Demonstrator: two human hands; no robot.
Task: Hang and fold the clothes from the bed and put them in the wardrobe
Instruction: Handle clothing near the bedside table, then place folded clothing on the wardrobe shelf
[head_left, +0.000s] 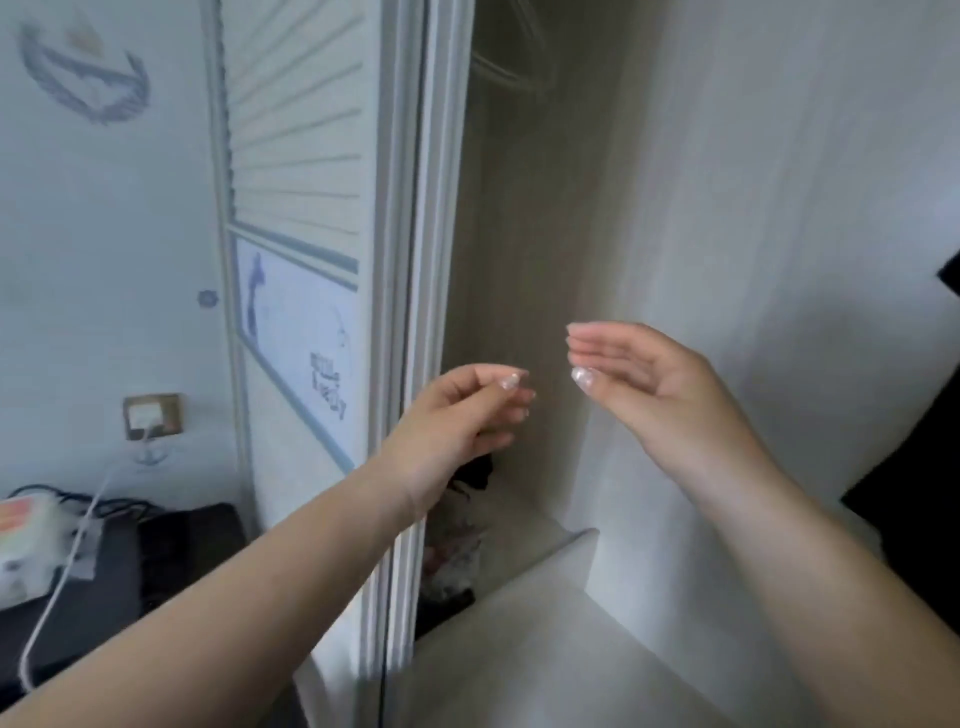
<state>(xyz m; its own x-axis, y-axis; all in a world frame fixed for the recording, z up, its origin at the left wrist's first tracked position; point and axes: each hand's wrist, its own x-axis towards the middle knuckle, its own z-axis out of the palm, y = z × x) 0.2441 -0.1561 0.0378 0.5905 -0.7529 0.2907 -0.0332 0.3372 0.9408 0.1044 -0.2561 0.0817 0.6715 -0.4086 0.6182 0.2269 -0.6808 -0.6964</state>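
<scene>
Left hand: raised before the wardrobe opening, fingers loosely curled, holding nothing. Right hand: just beside it, apart, fingers straight, palm turned inward, empty.

Risk: with both hands empty, reaching deeper may knock the hanger faintly visible above them off its rail; view is blurred.

Wardrobe: open, pale interior, louvred door left of the left hand. Dark and patterned clothes lie heaped below the hands, unfolded. Bed not visible.

Open pale wardrobe, dark and floral clothes heaped low inside.
</scene>
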